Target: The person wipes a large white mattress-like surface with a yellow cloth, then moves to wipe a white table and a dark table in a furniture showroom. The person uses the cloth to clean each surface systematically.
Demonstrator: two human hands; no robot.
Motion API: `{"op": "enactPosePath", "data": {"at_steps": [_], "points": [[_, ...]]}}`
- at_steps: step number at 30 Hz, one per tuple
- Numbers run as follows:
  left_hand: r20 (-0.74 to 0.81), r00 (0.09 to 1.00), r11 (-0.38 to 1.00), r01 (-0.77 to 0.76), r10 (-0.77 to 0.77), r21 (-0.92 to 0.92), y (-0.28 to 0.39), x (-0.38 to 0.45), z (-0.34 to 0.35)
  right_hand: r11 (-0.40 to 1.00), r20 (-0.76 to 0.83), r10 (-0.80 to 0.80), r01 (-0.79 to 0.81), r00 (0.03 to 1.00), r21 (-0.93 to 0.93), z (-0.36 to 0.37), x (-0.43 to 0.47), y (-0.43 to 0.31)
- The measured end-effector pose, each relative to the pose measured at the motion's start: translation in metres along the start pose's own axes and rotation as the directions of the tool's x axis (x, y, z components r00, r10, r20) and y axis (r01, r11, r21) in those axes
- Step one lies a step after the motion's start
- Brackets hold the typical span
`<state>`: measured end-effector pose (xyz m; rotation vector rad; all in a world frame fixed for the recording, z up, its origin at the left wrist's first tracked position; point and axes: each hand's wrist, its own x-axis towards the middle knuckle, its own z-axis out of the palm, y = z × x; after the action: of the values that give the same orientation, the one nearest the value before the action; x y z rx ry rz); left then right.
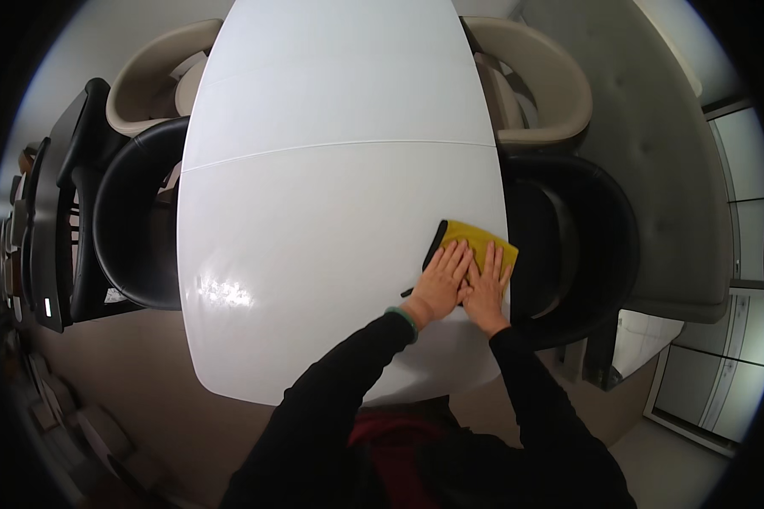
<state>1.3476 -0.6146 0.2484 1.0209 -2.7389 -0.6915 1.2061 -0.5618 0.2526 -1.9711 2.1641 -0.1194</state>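
Near the right edge of a glossy white dining table (318,216), a folded yellow cloth (474,232) with a black border lies under both hands. My left hand (442,280) rests flat on its left part, fingers extended and close together. Beside it, touching at the thumbs, my right hand (486,286) presses flat on the right part with some fingers spread. Neither hand is curled around the cloth. The cloth's right corner reaches the table edge. A small dark strip (407,292) shows left of my left wrist; whether it belongs to the cloth is unclear. A green bangle (402,318) circles that wrist.
Black armchairs (611,248) (121,223) and beige armchairs (563,83) (143,76) stand close along both table sides. Beyond the right chairs is a grey upholstered surface (668,165). A thin seam (344,144) crosses the tabletop. A dark table (51,235) stands far left.
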Motion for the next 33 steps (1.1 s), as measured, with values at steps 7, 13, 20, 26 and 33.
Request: {"op": "enactPosePath", "data": {"at_steps": [7, 13, 20, 26, 33], "points": [[0.076, 0.992, 0.99, -0.094, 0.102, -0.105, 0.038, -0.118, 0.019, 0.985, -0.106, 0.129, -0.139, 0.986, -0.103, 0.05, -0.141, -0.052], [0.071, 0.995, 0.996, -0.067, 0.071, -0.059, 0.024, -0.19, 0.01, 0.981, -0.048, 0.168, -0.172, 0.985, -0.088, 0.062, -0.174, -0.116], [-0.106, 0.982, 0.988, 0.155, -0.153, 0.009, -0.055, -0.253, -0.019, 0.999, 0.043, -0.007, 0.005, 0.999, 0.039, 0.059, -0.123, -0.226], [-0.289, 0.845, 0.892, 0.444, -0.449, -0.085, -0.148, -0.326, -0.066, 0.957, 0.069, -0.285, 0.279, 0.956, 0.085, 0.074, -0.06, -0.355], [-0.368, 0.679, 0.757, 0.642, -0.635, -0.122, -0.188, -0.452, -0.073, 0.821, 0.107, -0.569, 0.554, 0.815, 0.14, 0.1, -0.085, -0.472]]}}
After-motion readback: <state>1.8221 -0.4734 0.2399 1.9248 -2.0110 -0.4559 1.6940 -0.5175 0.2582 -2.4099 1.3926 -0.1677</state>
